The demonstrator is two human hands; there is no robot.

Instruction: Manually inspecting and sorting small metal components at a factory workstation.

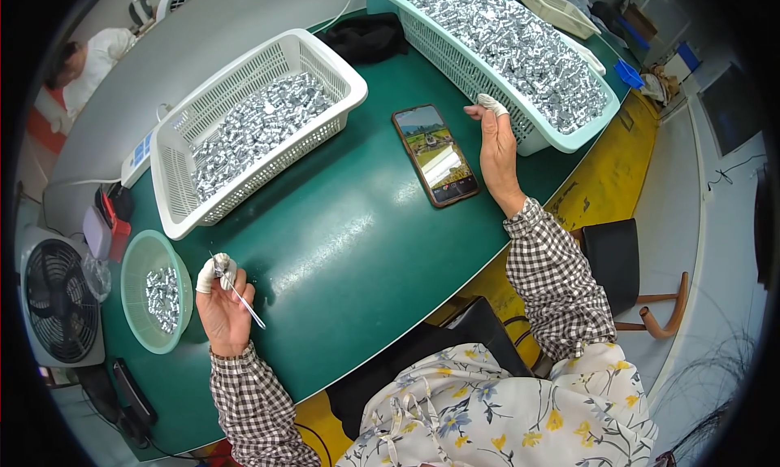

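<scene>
My left hand (226, 308), with white finger cots on its thumb and a finger, is closed near the pale green round basket. It grips a thin pale rod-like tool (249, 308) slanting across the palm. A small grey metal piece (219, 267) shows at the fingertips, partly hidden. My right hand (496, 150) is raised between the smartphone (437, 154) and the light green basket (524, 130). One of its fingers wears a white cot. Those fingers bend loosely to the left, with no object visible in them. The phone lies face up, its screen lit with an outdoor scene.
Small silvery metal cylinders fill the light green basket and lie in the white basket (355, 93) and round basket (134, 304). A fan (61, 300) stands at the left edge. Black cloth (367, 38) lies behind. A chair (611, 264) stands right; another person (97, 65) sits beyond the partition.
</scene>
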